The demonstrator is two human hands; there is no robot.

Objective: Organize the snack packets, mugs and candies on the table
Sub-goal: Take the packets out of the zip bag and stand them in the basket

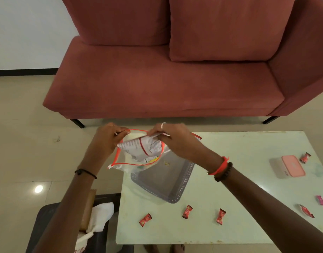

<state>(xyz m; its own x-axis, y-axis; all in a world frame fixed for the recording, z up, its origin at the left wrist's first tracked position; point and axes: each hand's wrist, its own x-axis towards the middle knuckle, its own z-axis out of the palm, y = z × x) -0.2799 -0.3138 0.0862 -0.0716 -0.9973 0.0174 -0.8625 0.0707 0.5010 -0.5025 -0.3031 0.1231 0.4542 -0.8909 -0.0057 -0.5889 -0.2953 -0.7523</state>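
A pale desk [248, 179] carries most of the task's things, and its size leaves room to sort them into groups. Near its far left corner lies a grey tray [166, 181], set at an angle with its perforated rim toward the person; it looks nearly bare, likely waiting to receive whatever gets gathered.

Above that corner, partly beyond the desk's left edge, both hands hold a clear zip bag [137, 156] with a red-edged mouth. The left hand [106, 139] is closed in a pinch on the far left rim of the mouth, pulling it wide so the opening stays taut. The right hand [175, 139] is closed on a white snack packet [144, 146], gripping its upper edge and angling it down into the mouth. The judgement is that the packet is being bagged, and it sits about halfway through the opening.

Toward the right edge rests a pink lidded box [288, 167], shut, probably meant for the sweets. Red wrapped candies lie scattered and well apart: one [145, 219] near the front left corner, two more [187, 212] [220, 216] along the front edge, one [305, 157] just beside the box, another [306, 210] and a pink one [320, 200] by the right edge. No mugs can be seen.
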